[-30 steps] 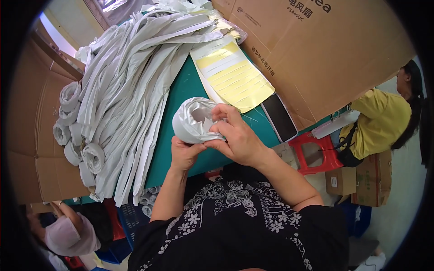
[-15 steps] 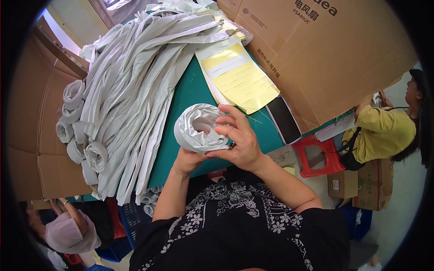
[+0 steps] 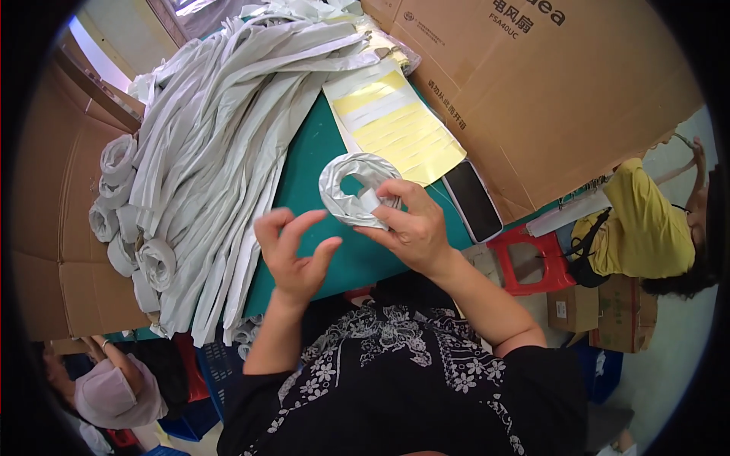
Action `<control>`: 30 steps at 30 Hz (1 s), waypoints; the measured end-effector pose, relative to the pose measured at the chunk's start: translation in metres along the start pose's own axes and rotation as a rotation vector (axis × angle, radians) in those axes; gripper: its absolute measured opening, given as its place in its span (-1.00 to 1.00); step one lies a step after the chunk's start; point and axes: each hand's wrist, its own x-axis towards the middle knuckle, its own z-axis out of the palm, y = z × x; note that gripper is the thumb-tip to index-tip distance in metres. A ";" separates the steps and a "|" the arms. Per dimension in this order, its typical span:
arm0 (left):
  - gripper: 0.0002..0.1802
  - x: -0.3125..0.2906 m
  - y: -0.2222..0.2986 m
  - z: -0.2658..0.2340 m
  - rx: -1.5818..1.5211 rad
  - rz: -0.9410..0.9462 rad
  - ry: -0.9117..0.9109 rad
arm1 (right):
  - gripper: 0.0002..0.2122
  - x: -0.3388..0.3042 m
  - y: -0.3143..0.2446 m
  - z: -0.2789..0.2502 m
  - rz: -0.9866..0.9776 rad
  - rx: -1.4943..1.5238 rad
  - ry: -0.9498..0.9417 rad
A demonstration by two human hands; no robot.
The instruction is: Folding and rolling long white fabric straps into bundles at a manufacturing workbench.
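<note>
A coiled roll of white fabric strip (image 3: 340,191) is held up over the green table (image 3: 306,156). My right hand (image 3: 417,226) grips its right side, with the fingers reaching into the hole and the thumb underneath. To the left of the roll, my left hand (image 3: 295,247) is raised with fingers apart and nothing in it. Long white fabric strips (image 3: 228,129) lie in a thick heap along the table's left side. Just beyond the roll rests a sheet of yellow labels (image 3: 407,129).
Several finished-looking white rolls (image 3: 157,264) are stacked left of the heap, against a cardboard panel (image 3: 91,281). A dark-screened phone (image 3: 473,201) lies beside a big cardboard box (image 3: 532,99). Past it are a red stool (image 3: 525,262) and a person in yellow (image 3: 635,228).
My left hand has let go of the roll and moved to the left, its fingers spreading. My right hand still holds the roll, now slightly farther right and turned.
</note>
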 end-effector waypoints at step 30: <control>-0.62 0.034 -0.035 0.012 -0.673 -0.352 -0.787 | -0.74 0.020 0.010 -0.014 0.300 0.353 -0.643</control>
